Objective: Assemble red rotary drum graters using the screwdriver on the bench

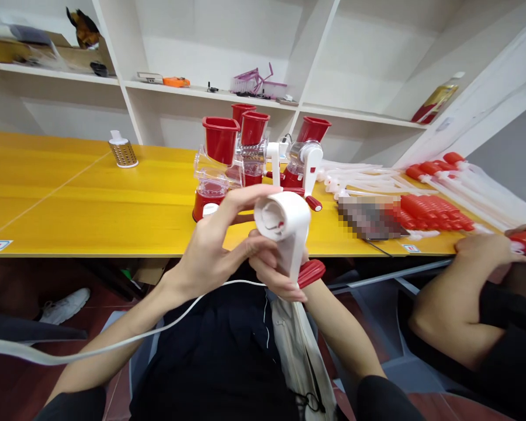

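Note:
A white crank handle with a red grip is held up in front of me, its round hollow end turned to the left. My right hand is wrapped around the crank's arm from below, just beside the red grip. With index finger and thumb, my left hand pinches around the round end. Behind the hands stands a rotary grater with a red hopper, a clear body and a red base; no crank shows on it. Another rotary grater nearby has its white crank fitted.
A metal grating drum stands at the left of the yellow table. On the right lie white crank arms and a pile of red grips. A co-worker's arm reaches in there. White shelves rise behind.

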